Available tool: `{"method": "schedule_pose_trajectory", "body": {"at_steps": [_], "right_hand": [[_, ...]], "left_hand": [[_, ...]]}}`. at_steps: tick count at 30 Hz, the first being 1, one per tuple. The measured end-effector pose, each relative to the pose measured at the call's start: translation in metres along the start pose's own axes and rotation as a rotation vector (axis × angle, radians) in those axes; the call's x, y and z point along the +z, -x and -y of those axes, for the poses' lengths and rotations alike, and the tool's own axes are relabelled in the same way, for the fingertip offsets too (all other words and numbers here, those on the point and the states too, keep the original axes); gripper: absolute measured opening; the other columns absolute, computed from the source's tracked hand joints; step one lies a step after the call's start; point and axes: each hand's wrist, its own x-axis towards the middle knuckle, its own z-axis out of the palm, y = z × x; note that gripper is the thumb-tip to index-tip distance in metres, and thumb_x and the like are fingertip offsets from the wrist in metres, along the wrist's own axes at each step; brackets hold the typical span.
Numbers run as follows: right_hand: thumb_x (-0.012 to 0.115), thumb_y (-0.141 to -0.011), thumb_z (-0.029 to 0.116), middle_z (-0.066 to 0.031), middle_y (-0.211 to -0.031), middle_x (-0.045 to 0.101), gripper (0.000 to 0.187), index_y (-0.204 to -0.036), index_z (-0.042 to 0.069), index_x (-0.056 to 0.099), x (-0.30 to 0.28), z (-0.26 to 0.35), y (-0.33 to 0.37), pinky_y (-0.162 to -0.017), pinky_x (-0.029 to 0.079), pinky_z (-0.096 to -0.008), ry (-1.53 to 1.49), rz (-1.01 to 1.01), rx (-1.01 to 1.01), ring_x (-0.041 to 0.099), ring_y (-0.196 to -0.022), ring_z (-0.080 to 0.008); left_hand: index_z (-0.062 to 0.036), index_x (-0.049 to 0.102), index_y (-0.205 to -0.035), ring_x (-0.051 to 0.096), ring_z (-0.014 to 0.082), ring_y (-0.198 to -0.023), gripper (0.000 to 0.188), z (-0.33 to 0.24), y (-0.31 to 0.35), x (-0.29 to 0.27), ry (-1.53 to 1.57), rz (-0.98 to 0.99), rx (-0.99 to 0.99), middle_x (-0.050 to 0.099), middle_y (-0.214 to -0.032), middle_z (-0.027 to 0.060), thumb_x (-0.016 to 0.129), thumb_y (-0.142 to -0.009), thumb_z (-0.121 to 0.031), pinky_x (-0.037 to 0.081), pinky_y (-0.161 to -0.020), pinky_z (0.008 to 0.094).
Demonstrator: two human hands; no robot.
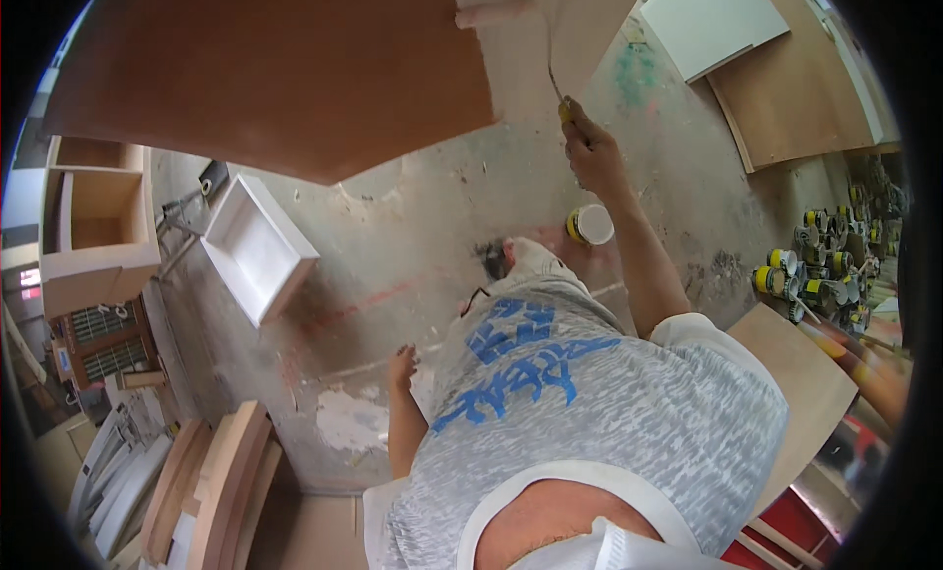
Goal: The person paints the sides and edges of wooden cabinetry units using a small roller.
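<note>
My right hand (pixel 589 152) is closed around the yellow handle of a paint roller (pixel 494 14). The roller's sleeve lies against a large board (pixel 285 69) at the top of the view. Bare brown covers the board's left part, and a pale whitish coat (pixel 530 64) covers its right part, with an uneven border between them. My left hand (pixel 402 366) hangs low beside my body, its fingers loosely bent and slightly apart, with nothing visible in it. A paint can (pixel 591 224) with a yellow band and whitish top stands on the floor below my right hand.
A white open box (pixel 257 251) stands at left, near a wooden cabinet (pixel 98 221). Curved wooden pieces (pixel 211 482) are stacked at lower left. At right are many cans (pixel 810 265) and a brown panel (pixel 791 98) with a white board (pixel 715 25).
</note>
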Motion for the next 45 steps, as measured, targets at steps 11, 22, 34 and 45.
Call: {"method": "schedule_pose_trajectory", "body": {"at_steps": [11, 22, 34, 45], "right_hand": [[0.047, -0.095, 0.034, -0.0211, -0.073, 0.065, 0.039, -0.126, 0.013, 0.057, 0.084, -0.181, -0.058, -0.055, 0.05, -0.041, 0.26, 0.305, 0.339, 0.064, -0.057, -0.0309], [0.043, -0.094, 0.035, -0.0214, -0.069, 0.064, 0.038, -0.11, 0.006, 0.062, 0.122, -0.26, -0.1, -0.056, 0.051, -0.0448, 0.281, 0.389, 0.345, 0.064, -0.059, -0.0375], [0.053, -0.096, 0.022, 0.0001, -0.066, 0.048, 0.037, -0.131, 0.009, 0.055, 0.034, -0.051, 0.006, -0.052, 0.038, -0.0221, -0.323, 0.086, 0.244, 0.044, -0.059, -0.0051], [0.053, -0.097, 0.024, 0.0016, -0.065, 0.048, 0.041, -0.134, 0.007, 0.051, -0.025, 0.191, -0.029, -0.054, 0.041, -0.0219, -0.213, -0.238, -0.457, 0.045, -0.057, -0.0057]], "left_hand": [[-0.0026, 0.045, -0.135, 0.064, 0.0209, -0.088, 0.059, -0.002, 0.096, 0.045, 0.03, -0.114, -0.162, 0.063, -0.113, 0.0121, 0.062, -0.087, -0.031, 0.047, -0.068, 0.0339], [-0.0002, 0.048, -0.133, 0.063, 0.0188, -0.082, 0.059, -0.017, 0.145, 0.089, -0.115, -0.106, -0.082, 0.064, -0.104, 0.0104, 0.064, -0.086, -0.031, 0.046, -0.065, 0.031], [-0.0018, 0.049, -0.132, 0.065, 0.0218, -0.082, 0.061, -0.012, 0.067, 0.041, -0.156, -0.049, 0.087, 0.065, -0.104, 0.0104, 0.066, -0.082, -0.033, 0.048, -0.065, 0.0347], [-0.0049, 0.056, -0.125, 0.063, 0.0229, -0.08, 0.05, 0.048, 0.012, -0.003, 0.002, 0.002, 0.078, 0.065, -0.106, 0.0116, 0.063, -0.084, -0.034, 0.05, -0.063, 0.0365]]}}
